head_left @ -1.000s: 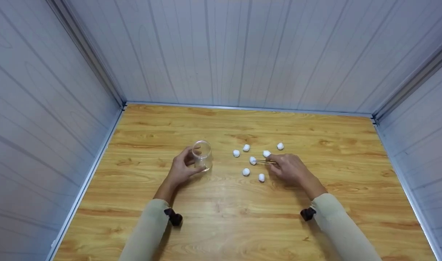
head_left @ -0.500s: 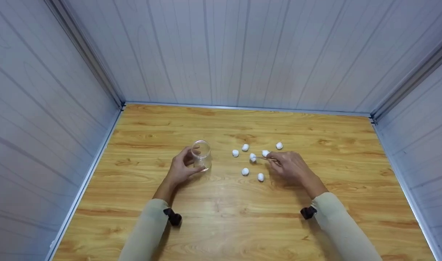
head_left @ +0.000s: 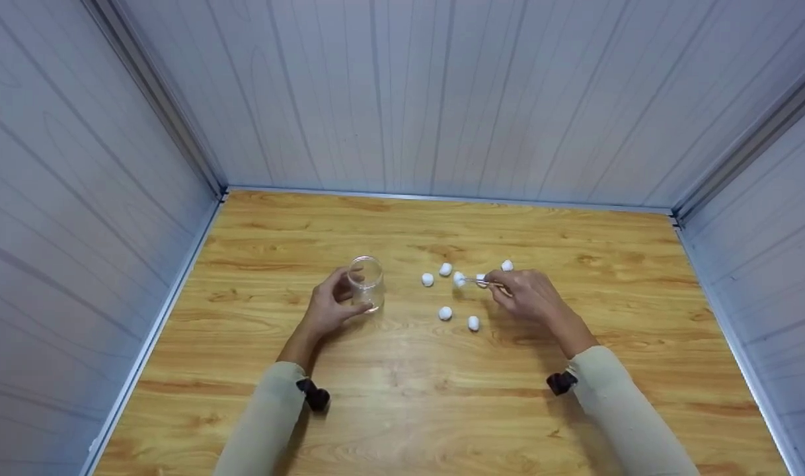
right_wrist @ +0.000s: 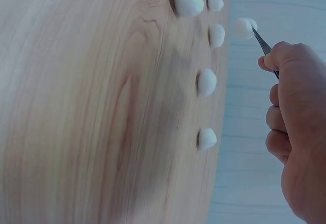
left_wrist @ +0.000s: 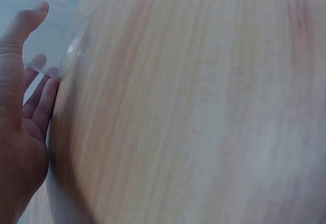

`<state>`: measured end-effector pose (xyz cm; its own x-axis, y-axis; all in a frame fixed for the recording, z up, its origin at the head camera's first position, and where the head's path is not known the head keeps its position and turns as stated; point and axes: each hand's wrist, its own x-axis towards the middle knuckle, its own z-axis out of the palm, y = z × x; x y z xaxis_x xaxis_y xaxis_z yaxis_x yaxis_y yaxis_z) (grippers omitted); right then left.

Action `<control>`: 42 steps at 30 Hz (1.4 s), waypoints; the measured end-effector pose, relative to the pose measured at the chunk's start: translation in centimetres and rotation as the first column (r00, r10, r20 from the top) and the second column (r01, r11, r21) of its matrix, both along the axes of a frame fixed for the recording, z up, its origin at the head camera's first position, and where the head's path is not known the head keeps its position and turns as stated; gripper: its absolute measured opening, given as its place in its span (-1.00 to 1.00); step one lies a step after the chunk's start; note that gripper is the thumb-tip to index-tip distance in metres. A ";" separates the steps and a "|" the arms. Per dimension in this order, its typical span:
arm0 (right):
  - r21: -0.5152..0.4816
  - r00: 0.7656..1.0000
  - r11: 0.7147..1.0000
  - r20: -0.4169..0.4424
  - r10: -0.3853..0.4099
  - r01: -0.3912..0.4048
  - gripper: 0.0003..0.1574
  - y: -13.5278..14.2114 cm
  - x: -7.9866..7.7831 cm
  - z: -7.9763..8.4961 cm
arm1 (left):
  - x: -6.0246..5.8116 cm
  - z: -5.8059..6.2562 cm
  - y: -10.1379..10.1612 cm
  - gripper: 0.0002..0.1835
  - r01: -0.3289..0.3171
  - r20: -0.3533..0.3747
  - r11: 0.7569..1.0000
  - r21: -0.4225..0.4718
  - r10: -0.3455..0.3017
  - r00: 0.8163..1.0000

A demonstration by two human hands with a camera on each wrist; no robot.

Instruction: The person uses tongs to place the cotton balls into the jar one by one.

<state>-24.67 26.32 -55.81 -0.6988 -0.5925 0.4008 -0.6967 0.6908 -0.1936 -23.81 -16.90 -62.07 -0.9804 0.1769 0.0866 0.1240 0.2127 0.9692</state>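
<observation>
A clear glass beaker (head_left: pixel 369 291) stands on the wooden table, and my left hand (head_left: pixel 326 307) holds it from the left, thumb and fingers around its side. In the left wrist view the beaker (left_wrist: pixel 56 35) shows partly, at the upper left. My right hand (head_left: pixel 528 294) pinches a pair of metal tweezers (right_wrist: pixel 263 43). Their tips grip one white cotton ball (right_wrist: pixel 244 28), raised off the table. Several more cotton balls lie about below and beside it, one (head_left: pixel 482 280) partly behind the tweezers and another (head_left: pixel 445 313) nearer the front.
The wood-grain table (head_left: pixel 402 396) is bounded by a pale panel wall (head_left: pixel 409 99) at the back and by panels at left and right. Each sleeve carries a small black wrist camera, the left one (head_left: pixel 315 396) close over the table.
The right hand has lifted the tweezers and the gripped cotton ball up off the table. The left hand and the beaker have stayed in place.
</observation>
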 end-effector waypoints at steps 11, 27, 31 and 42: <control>0.000 1.000 1.000 -0.018 -0.007 0.007 -0.85 -1.0 -0.2 1.5 | -0.1 -0.1 -0.1 -0.19 0.010 0.002 1.000 -0.007 -0.010 1.000; 0.005 0.995 0.999 -0.091 0.048 -0.048 -0.85 -2.8 -1.3 4.0 | 0.0 0.0 0.0 -0.18 0.005 0.003 1.000 -0.003 -0.005 1.000; 0.002 0.994 0.998 -0.089 0.055 -0.055 -0.86 -3.6 -1.4 4.5 | 0.0 0.0 0.0 -0.20 0.002 0.010 1.000 -0.006 -0.002 1.000; -0.030 0.992 0.994 -0.077 0.099 -0.102 -0.84 -5.7 -1.9 5.7 | 0.0 0.0 0.0 -0.23 -0.004 0.006 1.000 -0.002 0.004 1.000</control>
<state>-26.55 20.67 -50.14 -0.6034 -0.6436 0.4709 -0.7758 0.6103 -0.1600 -23.79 -16.95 -62.07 -0.9817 0.1730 0.0800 0.1169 0.2155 0.9695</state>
